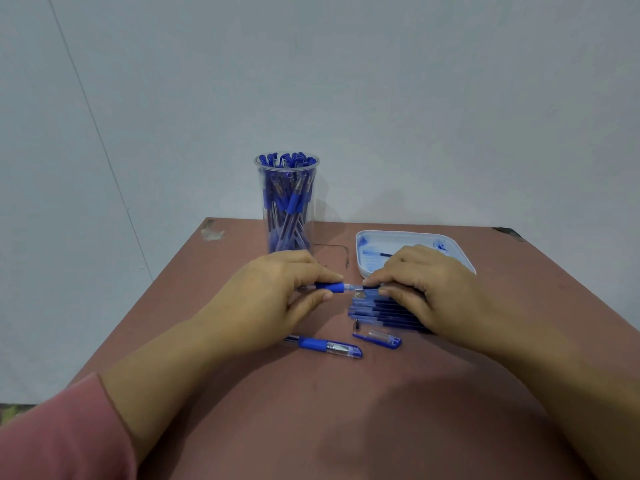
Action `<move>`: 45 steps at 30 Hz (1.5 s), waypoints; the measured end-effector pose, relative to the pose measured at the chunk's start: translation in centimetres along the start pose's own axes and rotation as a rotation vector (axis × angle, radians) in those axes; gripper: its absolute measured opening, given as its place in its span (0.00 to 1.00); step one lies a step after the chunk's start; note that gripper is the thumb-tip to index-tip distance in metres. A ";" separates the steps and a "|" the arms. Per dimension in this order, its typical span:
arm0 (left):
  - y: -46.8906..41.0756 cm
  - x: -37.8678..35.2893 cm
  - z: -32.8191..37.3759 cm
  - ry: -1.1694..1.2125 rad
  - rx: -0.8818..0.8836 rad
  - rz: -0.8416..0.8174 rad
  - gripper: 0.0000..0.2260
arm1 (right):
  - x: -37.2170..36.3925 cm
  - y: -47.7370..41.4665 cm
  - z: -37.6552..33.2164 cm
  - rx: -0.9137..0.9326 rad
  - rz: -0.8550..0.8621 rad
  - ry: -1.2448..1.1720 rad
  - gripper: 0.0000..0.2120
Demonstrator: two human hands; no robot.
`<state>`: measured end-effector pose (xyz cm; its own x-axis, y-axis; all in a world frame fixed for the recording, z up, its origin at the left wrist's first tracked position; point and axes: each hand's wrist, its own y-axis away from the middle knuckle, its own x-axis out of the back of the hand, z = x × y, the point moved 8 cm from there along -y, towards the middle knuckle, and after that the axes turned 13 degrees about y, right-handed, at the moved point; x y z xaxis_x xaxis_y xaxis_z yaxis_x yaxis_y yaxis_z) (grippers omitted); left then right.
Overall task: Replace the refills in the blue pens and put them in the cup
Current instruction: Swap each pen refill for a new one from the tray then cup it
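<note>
Blue pen [329,287], uncapped, is held level just above the table [346,410], between both hands. The left hand [273,299] curls around its barrel and blue grip to steady it. The right hand [426,289] pinches the clear front end with thumb and forefinger, probably to unscrew the nose or seat a refill; which one cannot be told. Under the right palm lies a row of loose refills [377,311], within easy reach. Nearer the person lie a capped pen [325,346] and a loose cap [379,338], probably this pen's. A white tray [374,237] behind holds one refill, seemingly spent. Farther back, a clear cup [287,202] stands packed with pens.
</note>
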<state>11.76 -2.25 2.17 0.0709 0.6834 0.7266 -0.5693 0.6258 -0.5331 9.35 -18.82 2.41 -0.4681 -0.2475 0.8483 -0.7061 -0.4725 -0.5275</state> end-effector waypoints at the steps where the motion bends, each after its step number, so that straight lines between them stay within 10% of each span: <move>1: 0.0 -0.2 0.2 0.004 -0.007 -0.009 0.14 | 0.0 -0.2 -0.5 0.030 0.013 0.027 0.12; 31: -0.1 0.8 0.0 0.050 0.008 0.076 0.12 | 1.0 0.0 0.5 -0.165 0.071 -0.203 0.10; 45: -0.1 1.3 -0.9 -0.046 0.023 0.073 0.11 | -1.9 -0.1 -1.2 -0.114 -0.298 -0.144 0.08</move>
<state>12.64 -1.12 2.81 -0.0086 0.7086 0.7056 -0.5905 0.5659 -0.5755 9.71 -17.29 0.81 -0.1584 -0.2332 0.9594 -0.8590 -0.4467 -0.2504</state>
